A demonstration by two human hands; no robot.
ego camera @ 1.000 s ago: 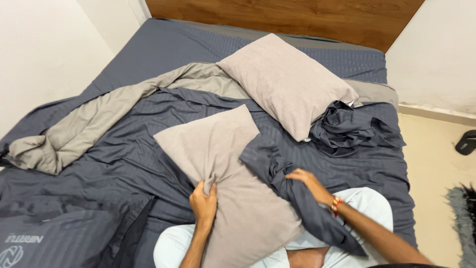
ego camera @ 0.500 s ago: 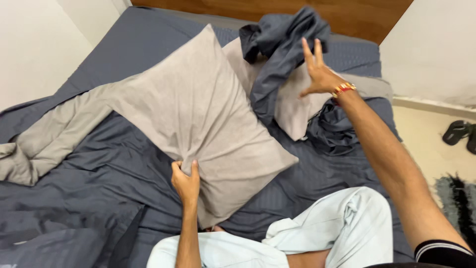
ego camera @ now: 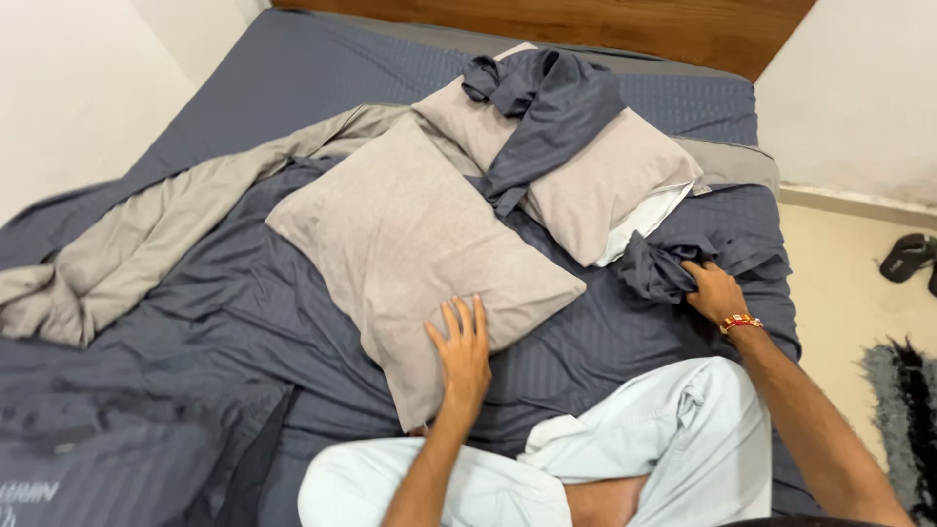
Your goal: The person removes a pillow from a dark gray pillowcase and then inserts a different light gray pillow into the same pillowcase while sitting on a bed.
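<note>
left hand (ego camera: 462, 353): lies flat, palm down, fingers spread and straight, on the lower part of the near pillow; it presses on the cloth and closes on nothing.
right hand (ego camera: 713, 290): reaches to the right side of the bed, fingers curled into the bunched dark cloth; the fingertips are buried in the folds, so how much cloth they grip is hard to make out. a red and gold band sits on the wrist.
near pillow (ego camera: 420, 244): grey, lying at a slant in the middle of the bed on the dark blue sheet; its lower corner runs down toward the person's legs and is partly hidden behind the left forearm.
far pillow (ego camera: 605, 181): grey, near the headboard, just beyond the near pillow; a white inner edge shows at its right corner. its upper left part is covered.
dark pillowcase (ego camera: 547, 112): crumpled dark blue cloth draped across the far pillow, hanging over its near edge.
bunched dark cloth (ego camera: 664, 268): a dark blue heap just right of the far pillow, held at its right end; its shape is lost in the folds.
grey blanket (ego camera: 146, 244): long rumpled strip across the left of the bed, its top end tucked under the pillows.
headboard (ego camera: 586, 24): brown wood, cut off by the top edge.
sandal (ego camera: 906, 257): dark, on the floor at the right, partly cut off.
legs (ego camera: 625, 459): in pale trousers, cut off at the bottom edge.
</note>
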